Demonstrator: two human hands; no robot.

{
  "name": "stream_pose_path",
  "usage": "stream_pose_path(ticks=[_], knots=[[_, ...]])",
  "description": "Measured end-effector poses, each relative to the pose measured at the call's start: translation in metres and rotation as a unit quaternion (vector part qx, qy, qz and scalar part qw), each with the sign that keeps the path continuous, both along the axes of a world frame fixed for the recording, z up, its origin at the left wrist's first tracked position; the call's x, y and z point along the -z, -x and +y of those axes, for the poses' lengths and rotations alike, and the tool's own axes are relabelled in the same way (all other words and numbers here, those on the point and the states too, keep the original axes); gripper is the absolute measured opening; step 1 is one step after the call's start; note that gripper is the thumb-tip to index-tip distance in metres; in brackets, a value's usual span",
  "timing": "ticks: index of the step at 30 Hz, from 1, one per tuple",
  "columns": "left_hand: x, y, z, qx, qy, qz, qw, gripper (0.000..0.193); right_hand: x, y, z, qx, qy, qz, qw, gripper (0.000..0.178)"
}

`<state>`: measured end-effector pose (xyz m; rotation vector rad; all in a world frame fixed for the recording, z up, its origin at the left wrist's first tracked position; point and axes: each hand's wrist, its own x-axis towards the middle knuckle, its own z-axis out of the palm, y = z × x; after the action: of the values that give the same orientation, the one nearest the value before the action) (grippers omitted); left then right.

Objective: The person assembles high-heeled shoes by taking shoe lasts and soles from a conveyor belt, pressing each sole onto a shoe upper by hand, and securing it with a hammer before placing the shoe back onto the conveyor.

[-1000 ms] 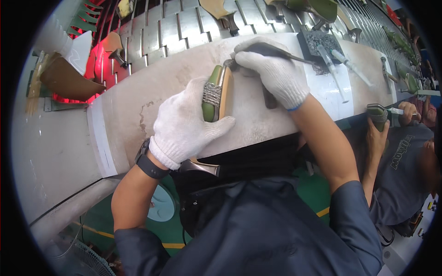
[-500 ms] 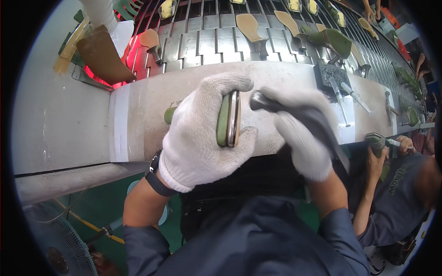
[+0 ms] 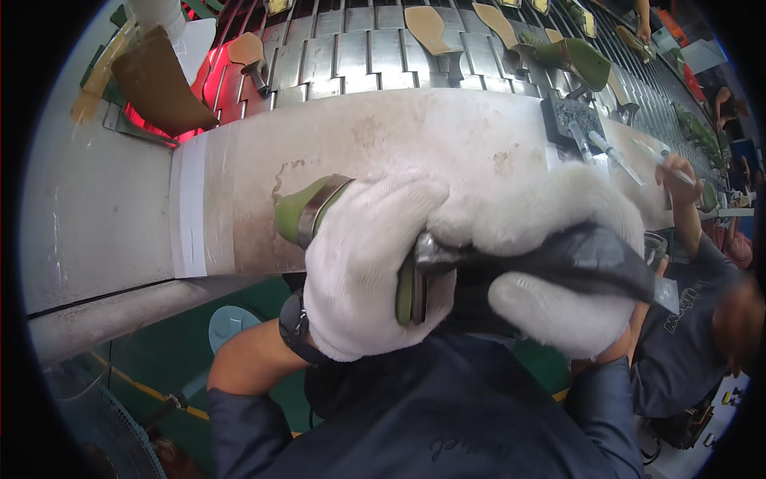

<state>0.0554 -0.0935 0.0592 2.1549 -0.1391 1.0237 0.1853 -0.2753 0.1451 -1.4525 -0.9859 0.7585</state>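
Note:
My left hand (image 3: pixel 363 263), in a white knit glove, is wrapped round a green shoe (image 3: pixel 295 214). The shoe's green end with a dark band sticks out on the left. At the other end, a green and metallic edge shows between thumb and fingers. My right hand (image 3: pixel 558 239), also gloved, is closed round a dark hammer (image 3: pixel 578 259). Its shiny rounded face meets or overlaps the shoe's edge beside my left fingers; I cannot tell if they touch. The hammer's flat end points right, and its handle is hidden.
Beyond the pale worktop (image 3: pixel 383 132) runs a slatted metal conveyor (image 3: pixel 351 52) with tan soles (image 3: pixel 428 30) and a green shoe upper (image 3: pixel 574 62). A dark block (image 3: pixel 570 120) and a syringe (image 3: pixel 614 156) lie at right. A co-worker's hand (image 3: pixel 678 177) holds a thin white tool nearby.
Both hands have come lower and nearer my body, and the shoe has turned in my left hand. The hammer's face has moved onto or over the shoe's edge. The co-worker's hand has risen toward the worktop.

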Motion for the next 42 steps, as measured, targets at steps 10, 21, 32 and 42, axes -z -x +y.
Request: stream_pose_path(ticks=[10,21,32,42], knots=[[0.109,0.039,0.03,-0.2,-0.285,0.045,0.936,0.079,0.142,0.061,0.0,0.099,-0.001,0.234,0.967,0.027],[0.124,0.036,0.026,-0.21,-0.238,0.04,0.947,0.08,0.123,0.028,0.001,0.055,-0.051,0.097,0.992,0.033],[0.122,0.046,0.029,-0.197,-0.198,0.066,0.958,0.056,0.1,0.0,0.049,-0.089,0.046,-0.045,0.994,0.032],[0.117,0.047,0.023,-0.19,-0.165,0.068,0.965,0.051,0.097,0.019,0.045,-0.087,-0.019,-0.155,0.984,0.023]])
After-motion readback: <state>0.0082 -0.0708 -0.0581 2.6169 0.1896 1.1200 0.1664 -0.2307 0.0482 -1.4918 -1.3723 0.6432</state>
